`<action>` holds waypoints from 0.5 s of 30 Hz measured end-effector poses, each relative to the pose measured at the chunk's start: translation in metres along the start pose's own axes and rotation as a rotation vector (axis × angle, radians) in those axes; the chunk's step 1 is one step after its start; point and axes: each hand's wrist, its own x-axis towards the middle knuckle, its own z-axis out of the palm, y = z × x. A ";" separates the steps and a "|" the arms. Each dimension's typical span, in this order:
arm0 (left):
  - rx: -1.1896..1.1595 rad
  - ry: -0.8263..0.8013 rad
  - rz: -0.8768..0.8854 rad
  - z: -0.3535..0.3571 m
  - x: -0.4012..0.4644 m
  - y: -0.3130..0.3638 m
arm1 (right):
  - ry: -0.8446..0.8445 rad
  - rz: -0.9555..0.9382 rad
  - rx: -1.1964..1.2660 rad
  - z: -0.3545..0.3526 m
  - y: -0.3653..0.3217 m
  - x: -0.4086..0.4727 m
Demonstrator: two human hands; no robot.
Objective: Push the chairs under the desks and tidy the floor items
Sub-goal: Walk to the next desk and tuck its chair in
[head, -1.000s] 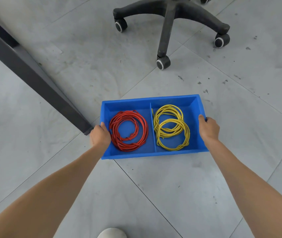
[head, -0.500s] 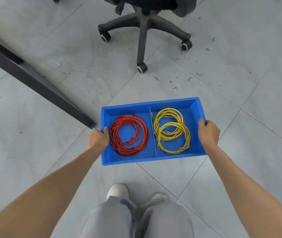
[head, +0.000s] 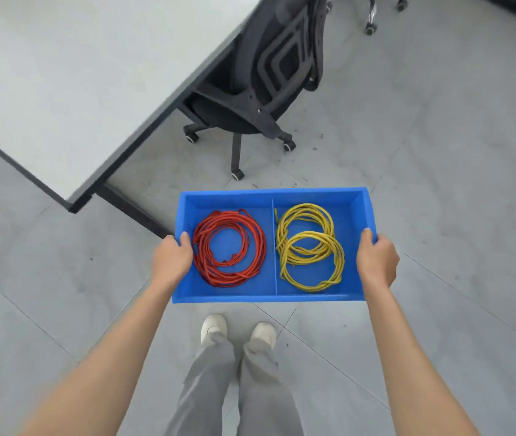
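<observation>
Just stood up with the bin (head: 270,297) off the floor, my left grip (head: 170,261) and right grip (head: 376,261) clamped on its ends mid-frame, desk (head: 61,73) upper left looking like the drop spot.

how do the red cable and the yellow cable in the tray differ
The red cable lies in the left compartment, the yellow cable in the right. The red is wound into one ring; the yellow forms two overlapping loops. Both lie flat in the blue tray.
</observation>
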 end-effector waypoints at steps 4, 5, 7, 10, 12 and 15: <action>-0.064 0.167 0.124 -0.058 -0.039 0.033 | 0.042 -0.067 0.019 -0.062 -0.045 -0.021; -0.086 0.221 0.157 -0.072 -0.043 0.038 | 0.043 -0.093 0.042 -0.074 -0.059 -0.026; -0.136 0.307 0.189 -0.101 -0.048 0.047 | 0.028 -0.165 0.101 -0.091 -0.091 -0.037; -0.201 0.416 0.159 -0.144 -0.048 0.057 | -0.023 -0.295 0.156 -0.102 -0.149 -0.051; -0.221 0.494 0.142 -0.171 -0.039 0.061 | -0.062 -0.357 0.172 -0.096 -0.187 -0.055; -0.242 0.584 0.087 -0.207 -0.011 0.064 | -0.125 -0.417 0.194 -0.071 -0.241 -0.055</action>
